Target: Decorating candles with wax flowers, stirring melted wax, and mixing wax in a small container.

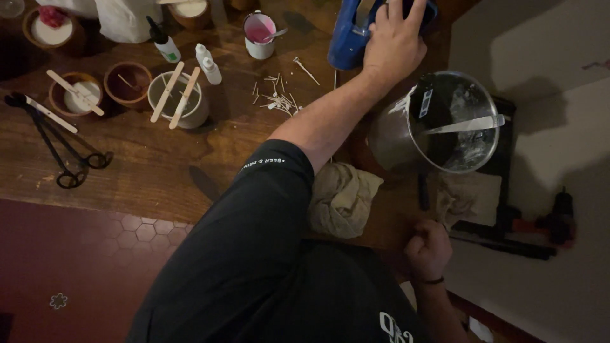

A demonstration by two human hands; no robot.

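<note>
My left hand (394,44) reaches across the wooden table (159,171) and is closed over the top of a blue plastic tool (348,38) at the far edge. My right hand (429,249) is a closed fist near the table's front edge, with a dark band on its wrist and nothing visible in it. Between the two hands stands a large clear pitcher (445,121) with a pale spatula (467,125) lying across it. It sits on a black flat base (502,171). A crumpled beige cloth (343,198) lies beside my left arm.
Black long-handled scissors (63,149) lie at the left. Small cups (181,98) with wooden sticks across them, two dropper bottles (208,63), a white mug (260,33) with pink contents, and scattered short wick pieces (277,98) fill the back. A red-black tool (546,222) lies right.
</note>
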